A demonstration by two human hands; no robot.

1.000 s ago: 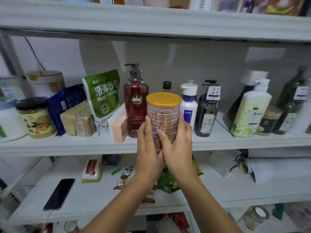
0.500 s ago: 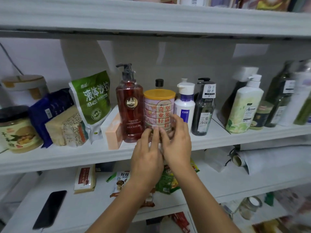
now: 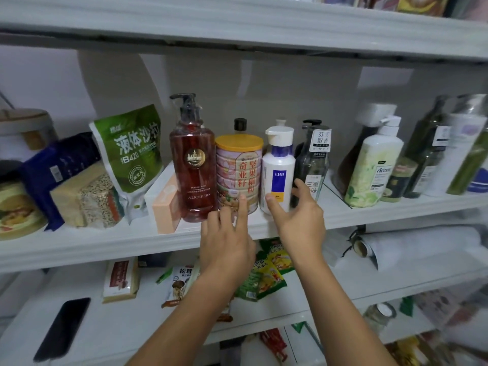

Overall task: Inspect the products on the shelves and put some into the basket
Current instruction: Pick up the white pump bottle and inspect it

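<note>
Beside the yellow-lidded can (image 3: 239, 173): red pump bottle (image 3: 192, 165); white bottle (image 3: 278, 167).

Both hands' fingertips (image 3: 242, 200) reach the yellow-lidded can (image 3: 239, 169) on the shelf (image 3: 105, 241)

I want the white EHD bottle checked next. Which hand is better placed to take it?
Right. The right hand is open at the white EHD bottle, thumb and fingers either side of its base. The left hand points at the yellow-lidded can.
</note>
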